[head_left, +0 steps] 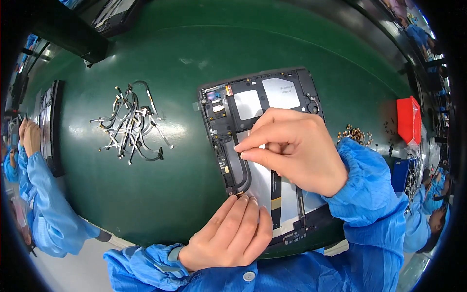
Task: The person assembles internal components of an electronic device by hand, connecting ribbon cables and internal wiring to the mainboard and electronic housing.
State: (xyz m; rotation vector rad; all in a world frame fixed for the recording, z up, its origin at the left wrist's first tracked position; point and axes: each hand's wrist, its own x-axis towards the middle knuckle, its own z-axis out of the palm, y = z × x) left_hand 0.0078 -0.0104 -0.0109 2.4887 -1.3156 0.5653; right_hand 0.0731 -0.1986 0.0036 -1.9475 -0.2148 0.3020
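Note:
An opened tablet (249,103), its inside facing up, lies on the green table in front of me. A black ribbon cable (246,171) runs down its left part and curves near the lower edge. My right hand (296,151) reaches over the tablet, thumb and forefinger pinched on this cable at mid-length. At the tablet's lower left edge, my left hand (229,233) has its fingers pressed together at the cable's bottom end. Those fingertips hide what lies under them. Silvery battery panels (260,182) show partly between the hands.
Left of the tablet is a tangled pile of black and silver cables (131,124). Small brass-coloured parts (355,135) lie to the right, near a red bin (409,120). A dark device (51,129) stands by a co-worker's hands (31,136) at far left.

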